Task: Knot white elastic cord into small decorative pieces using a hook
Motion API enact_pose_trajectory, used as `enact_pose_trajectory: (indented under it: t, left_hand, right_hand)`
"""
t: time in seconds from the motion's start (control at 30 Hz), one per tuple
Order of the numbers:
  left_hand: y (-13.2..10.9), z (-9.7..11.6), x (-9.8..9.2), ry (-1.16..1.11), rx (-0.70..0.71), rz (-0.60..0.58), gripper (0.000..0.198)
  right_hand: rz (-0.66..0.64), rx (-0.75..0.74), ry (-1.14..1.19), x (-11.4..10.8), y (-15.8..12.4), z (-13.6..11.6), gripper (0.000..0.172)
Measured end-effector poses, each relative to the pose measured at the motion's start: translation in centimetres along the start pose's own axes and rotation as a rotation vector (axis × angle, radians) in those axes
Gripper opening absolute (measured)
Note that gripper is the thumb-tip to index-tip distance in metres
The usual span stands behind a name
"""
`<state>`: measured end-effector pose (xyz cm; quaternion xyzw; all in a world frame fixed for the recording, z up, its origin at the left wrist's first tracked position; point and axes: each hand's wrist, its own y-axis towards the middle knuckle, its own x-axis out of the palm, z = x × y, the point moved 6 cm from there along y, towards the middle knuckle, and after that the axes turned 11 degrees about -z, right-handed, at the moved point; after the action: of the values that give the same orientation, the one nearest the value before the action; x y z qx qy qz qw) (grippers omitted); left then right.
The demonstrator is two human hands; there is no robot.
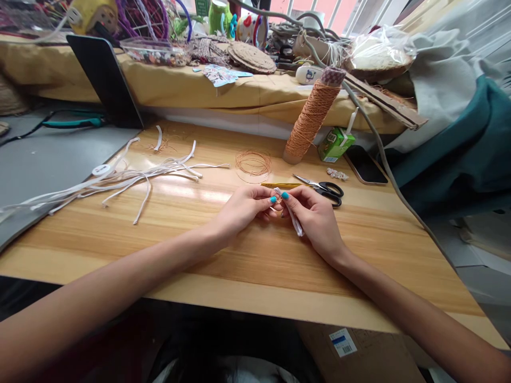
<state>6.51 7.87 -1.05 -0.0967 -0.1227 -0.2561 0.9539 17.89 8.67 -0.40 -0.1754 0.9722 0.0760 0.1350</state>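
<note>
I look down through the head camera at two hands on a wooden table [239,266]. The left hand [243,210] and the right hand [313,213] meet in the middle, fingertips almost touching.

Both hands are pinched tight on a white strip [296,226]. The left hand holds its top end. The right hand holds it just beside that, and the rest of the strip hangs out under the right palm. So the strip's long way slants from the far left down to the near right, toward me. More of it lies on the right hand's side. I think I see some orange thread at the pinch too, but it is too small to be sure.

Just past the hands lie a yellow stick [279,185] and black scissors [325,189]. The scissors are nearer the right hand. A little coil of orange thread [253,163] lies behind them, nearer the left hand. Further back stands a tall spool [311,117] of the same thread, leaning a bit, with a green juice box [335,144] and a phone [365,166] to its right.

Well off to the left is a messy bunch of white strips [131,178], partly on a grey mat [48,159]. A grey cable [383,154] runs down the right side of the table.

Nothing lies between the two hands and the strip. The wood around them is bare.
</note>
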Motion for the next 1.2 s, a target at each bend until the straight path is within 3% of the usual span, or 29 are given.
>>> enact_pose_trajectory:
  t: [0.17, 0.43, 0.53, 0.7, 0.83, 1.2]
  left_hand:
    - [0.1, -0.2, -0.1, -0.050, 0.009, -0.001, 0.009]
    - [0.1, -0.7, 0.1, -0.119, 0.045, -0.049, 0.008]
    - [0.1, -0.7, -0.1, -0.131, 0.049, -0.034, 0.007]
    - [0.1, -0.8, -0.4, -0.182, 0.032, -0.007, 0.006]
    - [0.2, -1.1, -0.6, -0.207, 0.009, -0.001, 0.005]
    - [0.2, -1.0, -0.8, -0.221, 0.006, 0.013, 0.007]
  right_hand:
    - [0.003, 0.023, -0.021, 0.0, 0.0, 0.2, 0.025]
    - [0.003, -0.078, -0.057, 0.3, -0.2, -0.6, 0.016]
    - [0.003, -0.120, -0.231, 0.4, -0.4, -1.1, 0.008]
    - [0.004, -0.310, -0.598, 0.5, -0.7, -2.2, 0.013]
    - [-0.015, -0.432, -0.689, 0.8, -0.8, -2.4, 0.015]
    - [-0.082, -0.599, -0.987, 1.9, -1.2, -2.6, 0.024]
